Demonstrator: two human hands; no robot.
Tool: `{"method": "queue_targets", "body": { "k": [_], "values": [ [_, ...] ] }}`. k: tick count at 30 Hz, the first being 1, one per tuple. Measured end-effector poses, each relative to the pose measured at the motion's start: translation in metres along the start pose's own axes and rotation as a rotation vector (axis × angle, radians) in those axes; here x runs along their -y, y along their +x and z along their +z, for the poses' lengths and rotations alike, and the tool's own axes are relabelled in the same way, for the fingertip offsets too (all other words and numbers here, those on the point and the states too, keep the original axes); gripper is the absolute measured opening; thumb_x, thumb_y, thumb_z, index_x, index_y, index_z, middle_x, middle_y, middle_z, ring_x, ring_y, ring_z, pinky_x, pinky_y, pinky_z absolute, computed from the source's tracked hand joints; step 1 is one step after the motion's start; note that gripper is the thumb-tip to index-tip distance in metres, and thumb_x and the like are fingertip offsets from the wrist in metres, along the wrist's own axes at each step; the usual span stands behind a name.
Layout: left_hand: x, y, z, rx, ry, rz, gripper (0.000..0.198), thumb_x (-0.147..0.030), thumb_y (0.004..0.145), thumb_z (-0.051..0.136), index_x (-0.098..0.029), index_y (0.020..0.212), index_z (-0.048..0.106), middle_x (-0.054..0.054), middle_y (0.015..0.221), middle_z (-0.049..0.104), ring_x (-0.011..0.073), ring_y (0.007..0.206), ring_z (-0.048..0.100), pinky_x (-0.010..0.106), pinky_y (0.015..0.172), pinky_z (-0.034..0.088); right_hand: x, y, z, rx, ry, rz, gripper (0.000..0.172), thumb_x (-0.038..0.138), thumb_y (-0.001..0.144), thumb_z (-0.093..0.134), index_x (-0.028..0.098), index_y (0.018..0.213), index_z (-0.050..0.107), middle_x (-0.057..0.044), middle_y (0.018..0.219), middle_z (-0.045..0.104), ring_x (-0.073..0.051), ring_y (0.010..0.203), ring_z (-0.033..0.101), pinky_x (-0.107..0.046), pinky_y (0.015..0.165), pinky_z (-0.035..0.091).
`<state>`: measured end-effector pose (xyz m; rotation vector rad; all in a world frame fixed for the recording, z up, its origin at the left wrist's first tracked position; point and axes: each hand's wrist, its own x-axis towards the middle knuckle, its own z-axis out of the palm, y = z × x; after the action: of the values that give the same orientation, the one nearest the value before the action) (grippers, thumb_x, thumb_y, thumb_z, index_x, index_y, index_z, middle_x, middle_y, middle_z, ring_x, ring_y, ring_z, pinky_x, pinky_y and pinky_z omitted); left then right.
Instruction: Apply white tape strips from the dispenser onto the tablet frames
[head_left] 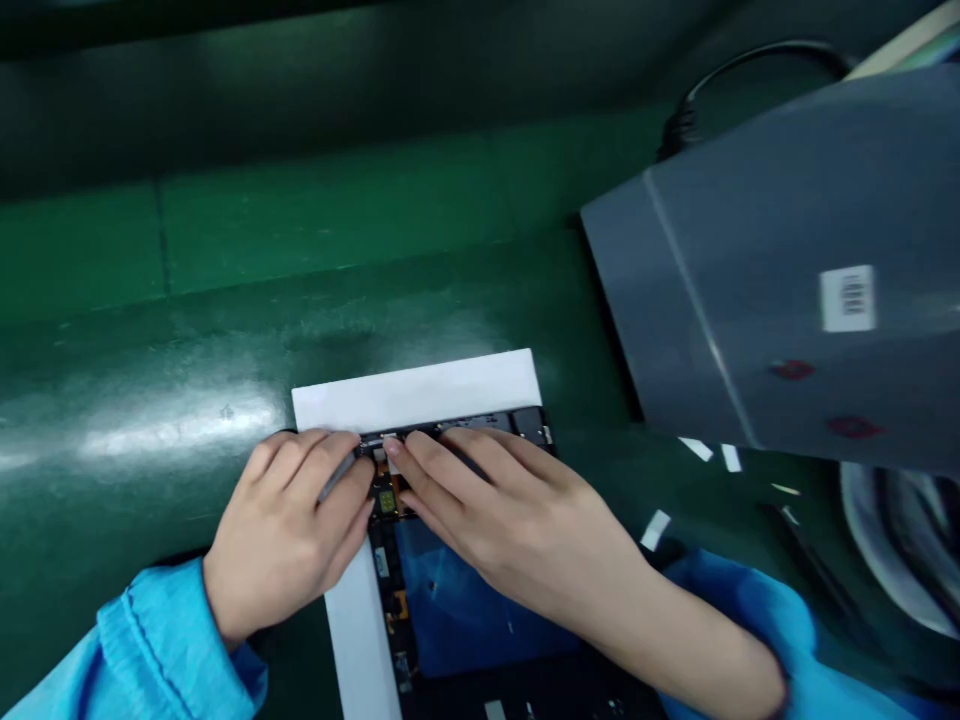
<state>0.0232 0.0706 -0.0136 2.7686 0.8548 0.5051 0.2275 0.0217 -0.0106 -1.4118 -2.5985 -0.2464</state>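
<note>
Worn items, two: one long-sleeved work garment in bright sky blue, thin smooth fabric, seen only at the sleeves.

Left sleeve (142, 650): soft, gathered folds, with a single line of stitching running along the cuff end.

Right sleeve (772, 625): same fabric, looks deeper blue in shade, loosely bunched, ending partway up the forearm.

Left hand (281, 530): bare, without ring or band, nails short.

Right hand (517, 510): bare, likewise unadorned, nails short and neatly trimmed.
</note>
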Motion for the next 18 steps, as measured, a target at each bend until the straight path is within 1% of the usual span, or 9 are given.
{"method": "queue_targets", "body": {
  "k": [3,5,8,10,11,14,16,18],
  "values": [
    [0.003,-0.001,-0.001,0.017,0.016,0.016,0.020,-0.019,0.091,0.052,-0.012,0.106,0.064,0.013,0.111,0.065,0.0283,0.102,0.059,0.044,0.085,0.048,0.003,-0.012,0.000,0.010,0.059,0.000,0.031,0.025,0.096,0.049,0.013,0.120,0.065,-0.006,0.123,0.066,-0.023,0.096,0.059,-0.039,0.083,0.048],
    [0.006,-0.001,-0.001,0.029,0.022,0.028,0.020,-0.019,0.091,0.053,-0.012,0.108,0.063,0.014,0.112,0.064,0.0290,0.102,0.059,0.044,0.084,0.048,0.007,-0.027,-0.002,-0.006,0.137,0.022,0.029,0.026,0.096,0.048,0.017,0.119,0.065,-0.004,0.127,0.064,-0.023,0.102,0.059,-0.040,0.087,0.049],
    [0.010,-0.002,-0.001,0.041,0.023,0.039,0.021,-0.019,0.090,0.056,-0.012,0.110,0.061,0.014,0.114,0.063,0.0299,0.103,0.059,0.045,0.084,0.048,0.008,-0.059,-0.012,-0.083,0.250,0.099,0.024,0.025,0.096,0.050,0.018,0.109,0.068,-0.003,0.120,0.068,-0.022,0.106,0.059,-0.040,0.092,0.049],
    [0.013,-0.002,-0.003,0.047,0.024,0.053,0.023,-0.019,0.090,0.057,-0.013,0.111,0.060,0.014,0.115,0.063,0.0300,0.103,0.059,0.045,0.083,0.049,0.001,-0.085,-0.022,-0.174,0.252,0.187,0.019,0.020,0.091,0.056,0.018,0.107,0.068,-0.005,0.111,0.070,-0.022,0.104,0.061,-0.040,0.092,0.051],
    [0.015,-0.002,-0.005,0.048,0.023,0.061,0.023,-0.020,0.090,0.057,-0.014,0.112,0.060,0.014,0.115,0.063,0.0301,0.103,0.060,0.046,0.083,0.049,-0.005,-0.098,-0.027,-0.225,0.219,0.239,0.022,0.015,0.088,0.061,0.019,0.108,0.067,-0.006,0.107,0.071,-0.022,0.102,0.062,-0.039,0.090,0.053],
    [0.022,-0.002,-0.008,0.029,0.016,0.059,0.024,-0.023,0.091,0.055,-0.018,0.113,0.060,0.012,0.115,0.064,0.0303,0.101,0.061,0.046,0.084,0.048,-0.032,-0.134,-0.037,-0.350,-0.028,0.395,0.046,0.007,0.078,0.070,0.019,0.122,0.061,-0.009,0.102,0.069,-0.023,0.093,0.065,-0.038,0.079,0.057],
    [0.026,-0.002,-0.008,0.012,0.014,0.038,0.022,-0.026,0.090,0.055,-0.022,0.111,0.061,0.010,0.115,0.064,0.0303,0.099,0.062,0.047,0.085,0.048,-0.054,-0.152,-0.038,-0.399,-0.216,0.498,0.057,0.009,0.076,0.073,0.019,0.129,0.055,-0.011,0.103,0.068,-0.024,0.090,0.066,-0.037,0.074,0.056],
    [0.028,-0.001,-0.006,-0.001,0.014,0.007,0.021,-0.027,0.089,0.055,-0.026,0.110,0.061,0.008,0.116,0.064,0.0304,0.099,0.062,0.048,0.086,0.049,-0.075,-0.165,-0.036,-0.433,-0.325,0.581,0.058,0.014,0.078,0.073,0.020,0.131,0.052,-0.012,0.105,0.067,-0.026,0.092,0.066,-0.038,0.074,0.055]
  ]
}}
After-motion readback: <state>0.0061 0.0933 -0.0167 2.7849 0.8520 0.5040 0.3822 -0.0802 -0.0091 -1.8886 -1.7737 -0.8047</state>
